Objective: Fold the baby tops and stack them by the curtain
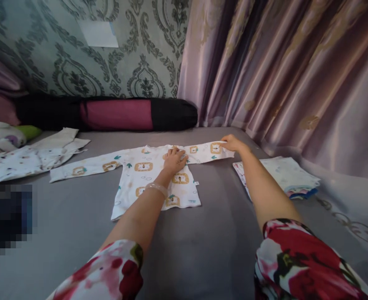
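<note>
A small white long-sleeved shirt [152,177] with yellow lion faces and green leaf prints lies spread on the grey bed sheet, both sleeves stretched out sideways. Near its right shoulder my left hand [174,160] rests flat on the cloth, fingers spread, a pale bangle around the wrist. My right hand [232,143] pinches the end of the right sleeve at the cuff, which is slightly raised from the sheet. The other sleeve extends to the left, with no hand on it.
A folded stack of clothes [288,175] sits by my right forearm. More white clothes [36,154] and a plush toy [1,137] lie at the left. A black and maroon bolster [117,114] runs along the wall; curtains [265,75] hang at the right. A blurred patch covers the left edge.
</note>
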